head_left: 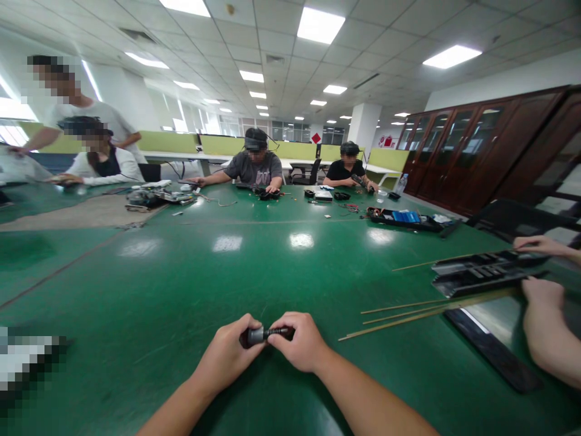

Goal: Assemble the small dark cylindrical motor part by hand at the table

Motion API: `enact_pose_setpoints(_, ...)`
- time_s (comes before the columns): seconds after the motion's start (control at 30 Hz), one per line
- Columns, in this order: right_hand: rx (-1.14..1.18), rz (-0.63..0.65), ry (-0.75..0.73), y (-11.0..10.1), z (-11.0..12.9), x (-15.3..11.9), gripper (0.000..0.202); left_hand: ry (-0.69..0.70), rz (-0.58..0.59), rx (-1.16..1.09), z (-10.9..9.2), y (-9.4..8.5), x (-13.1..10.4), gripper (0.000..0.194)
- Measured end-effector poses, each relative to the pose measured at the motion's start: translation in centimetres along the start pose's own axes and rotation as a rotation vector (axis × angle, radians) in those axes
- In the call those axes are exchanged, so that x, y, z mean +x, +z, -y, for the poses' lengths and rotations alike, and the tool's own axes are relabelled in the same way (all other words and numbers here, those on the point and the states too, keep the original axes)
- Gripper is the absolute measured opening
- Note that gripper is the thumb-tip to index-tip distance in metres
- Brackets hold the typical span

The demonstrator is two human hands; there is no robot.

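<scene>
Above the table's near edge, my left hand [233, 348] is closed around a small grey-and-black cylindrical part [256, 335]. A narrower dark ribbed shaft [276, 331] sticks out of its right end. My right hand [300, 342] pinches that shaft between thumb and fingers. The two hands almost meet, and the part lies roughly level between them. Fingers cover both ends, so I cannot tell whether cylinder and shaft are one piece.
Thin long rods [399, 316] and black channel-shaped pieces [481, 272] lie at the right, with another person's hands [542, 297] on them. A dark flat bar [492, 351] is nearer. Across the green table [190, 272] stands a black tray of parts [403, 218]; several people work there.
</scene>
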State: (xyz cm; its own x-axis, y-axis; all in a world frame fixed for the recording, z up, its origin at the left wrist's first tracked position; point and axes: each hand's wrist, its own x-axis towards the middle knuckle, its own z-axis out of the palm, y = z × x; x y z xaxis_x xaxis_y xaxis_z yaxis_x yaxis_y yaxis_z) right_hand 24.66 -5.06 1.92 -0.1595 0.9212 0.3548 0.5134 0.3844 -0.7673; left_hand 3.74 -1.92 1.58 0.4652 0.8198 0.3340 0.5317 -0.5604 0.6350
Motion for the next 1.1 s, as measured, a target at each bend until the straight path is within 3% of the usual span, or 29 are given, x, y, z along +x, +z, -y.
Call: enact_pose_setpoints(1.1, -0.013, -0.004, 0.014, -0.04, 0.35, 0.1, 0.008, 0.005, -0.001, 0.002, -0.15, -0.55, -0.12, 0.015)
